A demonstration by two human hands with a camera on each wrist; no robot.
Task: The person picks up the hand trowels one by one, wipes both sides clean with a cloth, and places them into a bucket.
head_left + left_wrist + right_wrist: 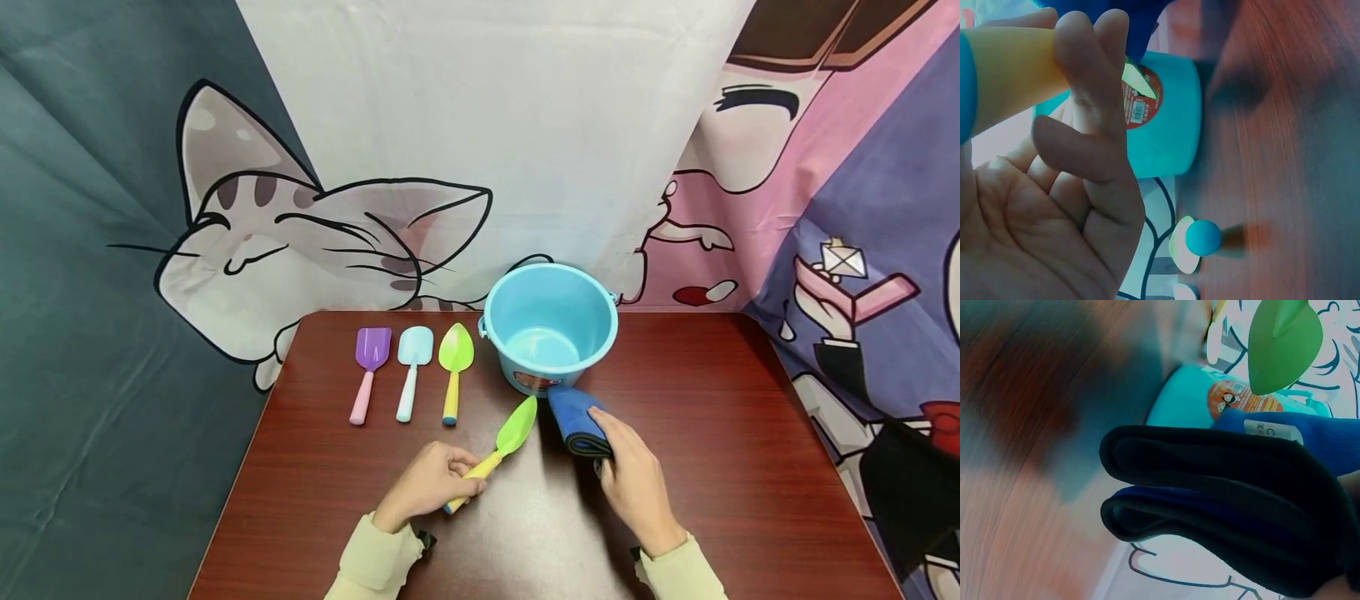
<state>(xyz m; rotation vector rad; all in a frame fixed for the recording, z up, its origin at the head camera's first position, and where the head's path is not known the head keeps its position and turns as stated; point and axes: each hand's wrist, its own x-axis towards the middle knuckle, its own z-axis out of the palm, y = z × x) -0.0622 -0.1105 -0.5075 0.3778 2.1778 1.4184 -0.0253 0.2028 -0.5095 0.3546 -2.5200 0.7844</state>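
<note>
Head view shows both hands pinching something over the near middle of the wooden table (318, 487). The left hand (431, 483) pinches the yellow handle of a green trowel (504, 445) between thumb and fingers, its blade slanting far and right; holding it low on the handle probably keeps the blade free. The right hand (633, 471) grips a folded blue cloth (576, 417), black-edged, likely folded so that one hand can manage it. Both held things lie just on the near side of the light blue bucket (551, 300); whether either touches it, I cannot tell. The bucket stands upright at the far edge, its mouth up. Left of it, a purple shovel (369, 367), a pale blue shovel (412, 367) and a second green trowel (454, 367) lie in a row, handles toward the person, presumably for easy reach.
</note>
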